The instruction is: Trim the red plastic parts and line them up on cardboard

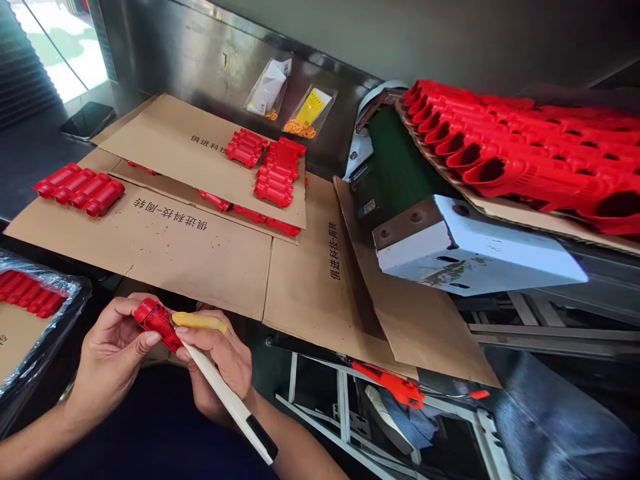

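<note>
A small red plastic tubular part point(165, 328) sits between the fingers of my left hand point(113, 353), tilted in front of my body. My right hand point(225, 360) is closed round a slim tool with a cream handle and black end point(215, 377). The tool's working tip is hidden behind my fingers at the red part, so I cannot tell its kind. A yellow finger cot point(197, 321) covers one finger of my right hand. Beyond both hands lies a cardboard sheet point(240, 280) bearing a row of red parts point(80, 190).
More red parts point(280, 170) lie on an upper cardboard sheet point(165, 133). Two clear bags point(309, 113) and a phone point(87, 121) rest behind. At right, a conveyor end point(450, 247) carries rows of red tubes point(530, 153). A plastic-lined crate point(75, 300) stands at left.
</note>
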### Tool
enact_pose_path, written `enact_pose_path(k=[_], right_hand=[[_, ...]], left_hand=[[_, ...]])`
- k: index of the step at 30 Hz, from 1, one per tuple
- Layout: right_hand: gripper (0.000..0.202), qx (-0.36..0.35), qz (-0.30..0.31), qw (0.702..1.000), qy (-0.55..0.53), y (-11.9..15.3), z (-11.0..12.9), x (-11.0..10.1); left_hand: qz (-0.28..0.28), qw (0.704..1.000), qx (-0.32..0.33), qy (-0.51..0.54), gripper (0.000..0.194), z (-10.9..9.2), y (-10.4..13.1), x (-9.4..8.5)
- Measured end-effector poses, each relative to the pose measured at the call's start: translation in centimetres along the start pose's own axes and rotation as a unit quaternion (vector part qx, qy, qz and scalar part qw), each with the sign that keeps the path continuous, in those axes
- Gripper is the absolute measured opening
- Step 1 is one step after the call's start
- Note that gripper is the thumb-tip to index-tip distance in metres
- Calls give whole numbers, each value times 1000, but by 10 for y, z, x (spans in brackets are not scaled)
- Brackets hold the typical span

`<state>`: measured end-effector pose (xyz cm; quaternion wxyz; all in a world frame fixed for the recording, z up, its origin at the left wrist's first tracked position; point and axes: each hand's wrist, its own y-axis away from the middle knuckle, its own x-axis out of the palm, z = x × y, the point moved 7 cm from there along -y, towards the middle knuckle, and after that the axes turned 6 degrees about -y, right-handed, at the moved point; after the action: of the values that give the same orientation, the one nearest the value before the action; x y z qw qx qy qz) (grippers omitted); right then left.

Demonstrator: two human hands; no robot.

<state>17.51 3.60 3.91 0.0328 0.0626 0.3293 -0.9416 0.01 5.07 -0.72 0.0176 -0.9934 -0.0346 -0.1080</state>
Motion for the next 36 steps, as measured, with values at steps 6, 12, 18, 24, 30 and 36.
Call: enact_pose_path(k=[6, 12, 18, 24, 30, 36], right_hand=[[18, 6, -6, 1000, -12, -1, -4, 0], [16, 32, 1, 999, -16, -1, -7, -3], [20, 242, -24, 968, -63, -6, -40, -32], [43, 461, 106, 859, -197, -2, -64, -3], [22, 289, 110, 950, -38, -6, -43, -8], [37, -19, 75, 996, 41, -11, 4, -21]], left_hand=[[1, 1000, -17, 2, 17, 3, -1, -3], [-10, 1000, -19, 6, 20, 5, -1, -5], [69, 971, -197, 114, 36, 12, -3, 7], [120, 944, -287, 108, 45, 18, 1, 8], [43, 991, -123, -15, 53, -1, -4, -5], [-20, 989, -138, 52, 27, 2, -8, -4]])
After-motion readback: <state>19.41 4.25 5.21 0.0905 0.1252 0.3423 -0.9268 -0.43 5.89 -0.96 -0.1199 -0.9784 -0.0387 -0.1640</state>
